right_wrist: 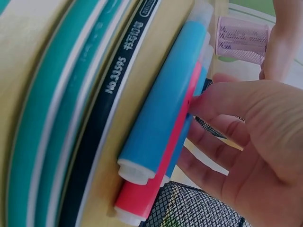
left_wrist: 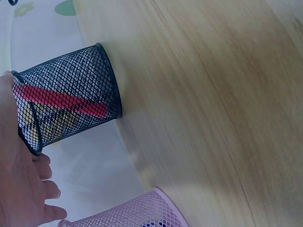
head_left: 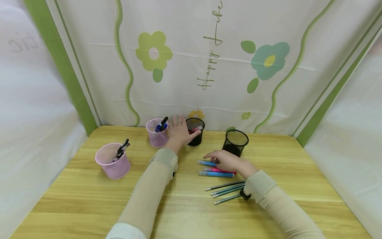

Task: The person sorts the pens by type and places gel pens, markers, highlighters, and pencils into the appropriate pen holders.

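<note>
My left hand [head_left: 179,132] stretches out at the back, fingers spread, between a pink mesh cup of pens [head_left: 157,136] and a black mesh cup [left_wrist: 71,90]. Its thumb lies across the black cup's rim; a red marker [left_wrist: 61,99] leans inside that cup. My right hand [head_left: 228,162] is low over the markers, index finger extended. In the right wrist view, its thumb tip touches the pink marker [right_wrist: 177,137], while other fingers reach behind the far blue marker [head_left: 206,163]; whether they pinch one is hidden. The near blue marker [right_wrist: 163,94] lies in front.
Several pencils [head_left: 226,190] lie beside my right wrist. Behind the right hand stands a second black mesh cup [head_left: 235,141]. Another pink mesh cup [head_left: 114,166] with pens stands at the left of the wooden table [head_left: 89,205]. A printed curtain [head_left: 185,66] closes off the back.
</note>
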`<state>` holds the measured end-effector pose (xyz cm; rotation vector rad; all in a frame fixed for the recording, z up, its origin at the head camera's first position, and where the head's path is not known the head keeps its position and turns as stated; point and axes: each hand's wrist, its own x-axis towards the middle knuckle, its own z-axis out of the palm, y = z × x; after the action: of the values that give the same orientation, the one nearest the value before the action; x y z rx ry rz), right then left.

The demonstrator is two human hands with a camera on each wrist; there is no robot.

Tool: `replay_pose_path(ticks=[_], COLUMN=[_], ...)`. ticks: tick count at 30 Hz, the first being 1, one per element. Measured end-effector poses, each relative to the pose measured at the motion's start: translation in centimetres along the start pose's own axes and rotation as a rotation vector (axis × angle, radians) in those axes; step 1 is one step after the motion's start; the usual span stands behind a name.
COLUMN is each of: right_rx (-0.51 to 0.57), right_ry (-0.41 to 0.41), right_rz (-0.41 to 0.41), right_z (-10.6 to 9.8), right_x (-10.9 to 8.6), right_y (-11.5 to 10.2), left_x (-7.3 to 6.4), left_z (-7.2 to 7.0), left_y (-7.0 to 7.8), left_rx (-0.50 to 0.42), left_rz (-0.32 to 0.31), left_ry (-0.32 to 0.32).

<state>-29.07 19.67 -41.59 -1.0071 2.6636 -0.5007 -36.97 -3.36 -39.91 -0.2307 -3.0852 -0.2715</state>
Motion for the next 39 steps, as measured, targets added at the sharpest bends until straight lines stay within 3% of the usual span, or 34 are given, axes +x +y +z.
replay_pose_path(ticks=[9, 25, 39], right_rx=[-0.034, -0.050, 0.007], right_ry=[-0.017, -0.064, 0.017], right_rz=[0.060, 0.077, 0.053], right_z=[-0.1, -0.6, -1.4], right_x=[0.1, 0.0, -0.2], right_y=[-0.2, -0.2, -0.2], left_x=[-0.1, -0.2, 0.2], left_z=[0.0, 0.1, 0.2], left_y=[0.1, -0.1, -0.1], left_rx=[-0.001, -0.016, -0.009], left_rz=[0.003, -0.002, -0.005], left_ry=[-0.002, -0.017, -0.007])
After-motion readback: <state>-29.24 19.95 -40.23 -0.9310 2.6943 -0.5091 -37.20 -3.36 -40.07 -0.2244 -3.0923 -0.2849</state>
